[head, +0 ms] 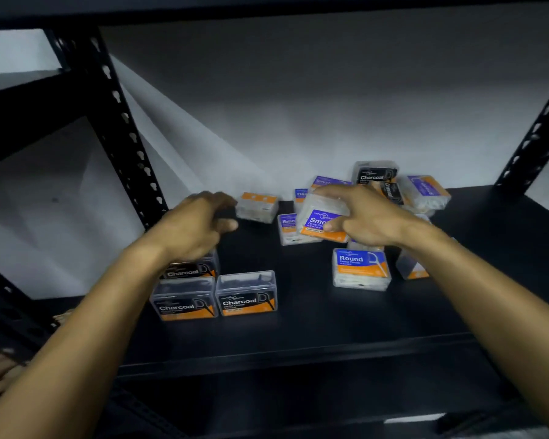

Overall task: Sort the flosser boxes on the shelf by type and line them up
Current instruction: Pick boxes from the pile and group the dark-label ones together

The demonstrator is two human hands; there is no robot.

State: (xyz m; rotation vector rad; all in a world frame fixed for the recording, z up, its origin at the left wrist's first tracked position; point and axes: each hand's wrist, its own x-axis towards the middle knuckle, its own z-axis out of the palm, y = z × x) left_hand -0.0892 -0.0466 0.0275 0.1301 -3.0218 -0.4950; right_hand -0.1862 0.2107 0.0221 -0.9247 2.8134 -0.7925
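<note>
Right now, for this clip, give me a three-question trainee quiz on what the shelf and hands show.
1. True or false: the right hand grips a purple Smooth box.
2. The two front Charcoal boxes stand: A) side by side B) stacked C) far apart.
3. Fill in: the front-right box reads ____.

Key: 1 true; 2 A; 3 Round.

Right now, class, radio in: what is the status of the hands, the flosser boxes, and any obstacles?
Right hand gripping Smooth box; left hand open, empty. Three Charcoal boxes lined up front-left. Unsorted pile back-right, nothing blocking.
</note>
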